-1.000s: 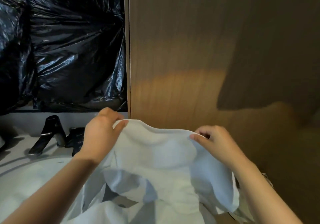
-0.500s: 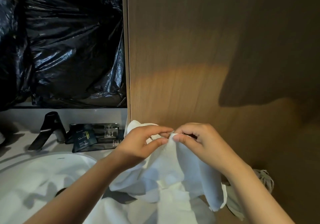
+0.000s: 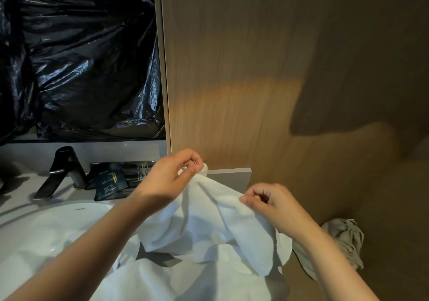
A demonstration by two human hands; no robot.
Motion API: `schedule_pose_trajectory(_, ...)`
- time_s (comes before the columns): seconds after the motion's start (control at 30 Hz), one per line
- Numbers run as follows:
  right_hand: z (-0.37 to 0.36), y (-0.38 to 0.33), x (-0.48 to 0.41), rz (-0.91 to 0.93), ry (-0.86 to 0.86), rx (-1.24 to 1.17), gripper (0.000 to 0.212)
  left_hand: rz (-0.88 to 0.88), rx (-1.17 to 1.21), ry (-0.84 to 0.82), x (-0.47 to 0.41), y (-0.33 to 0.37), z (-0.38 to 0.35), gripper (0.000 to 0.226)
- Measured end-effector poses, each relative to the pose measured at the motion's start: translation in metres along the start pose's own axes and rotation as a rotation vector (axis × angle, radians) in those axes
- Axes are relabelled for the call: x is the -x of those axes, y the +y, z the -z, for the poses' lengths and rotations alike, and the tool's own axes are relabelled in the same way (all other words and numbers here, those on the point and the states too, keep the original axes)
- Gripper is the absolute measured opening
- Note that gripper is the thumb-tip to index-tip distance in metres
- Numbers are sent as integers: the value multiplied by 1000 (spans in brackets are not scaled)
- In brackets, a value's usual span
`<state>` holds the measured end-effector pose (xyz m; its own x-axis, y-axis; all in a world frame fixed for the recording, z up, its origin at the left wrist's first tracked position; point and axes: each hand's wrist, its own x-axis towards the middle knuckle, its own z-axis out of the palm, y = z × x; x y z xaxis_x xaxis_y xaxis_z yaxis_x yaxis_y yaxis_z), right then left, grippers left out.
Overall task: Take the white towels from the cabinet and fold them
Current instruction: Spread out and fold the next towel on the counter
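Right now the white towel (image 3: 209,219) hangs in the air in front of the wood-grain cabinet panel (image 3: 255,68), held up above the counter beside the white sink basin (image 3: 58,226). The left hand (image 3: 176,175) pinches a bunched corner between thumb and fingers at the towel's highest point, while the right hand (image 3: 271,205), set apart and lower, pinches the top edge further along. Between the two hands the cloth sags in loose folds, and more white fabric (image 3: 151,282) lies heaped underneath; whether that is the same towel or another one cannot be told. The fold looks only begun. The main risk is an uneven fold: the hands are at different heights and the held edge is slack, so the halves would probably not line up unless it is pulled taut first. Both grips are light fingertip pinches on thick cloth, so a corner could slip free and drop the towel onto the heap. The hanging part could also trail into the basin, which may be wet, or brush the dark sachets (image 3: 109,182) standing by the black faucet (image 3: 62,168). A grey cloth (image 3: 343,238) lies crumpled to the right, near enough to catch a swinging end.
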<state>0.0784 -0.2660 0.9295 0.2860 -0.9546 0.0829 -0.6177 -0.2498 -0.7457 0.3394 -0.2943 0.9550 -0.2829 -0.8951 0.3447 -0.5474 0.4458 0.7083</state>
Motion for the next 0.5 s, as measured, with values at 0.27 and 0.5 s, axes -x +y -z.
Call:
schedule_pose_trajectory(0.27, -5, 32, 19, -64, 30, 62, 36, 111, -53, -3, -1, -2, -1, 11)
schedule_pose_trajectory(0.5, 4, 48, 35, -97, 137, 91, 38, 152, -66, 193, -6, -11, 5, 8)
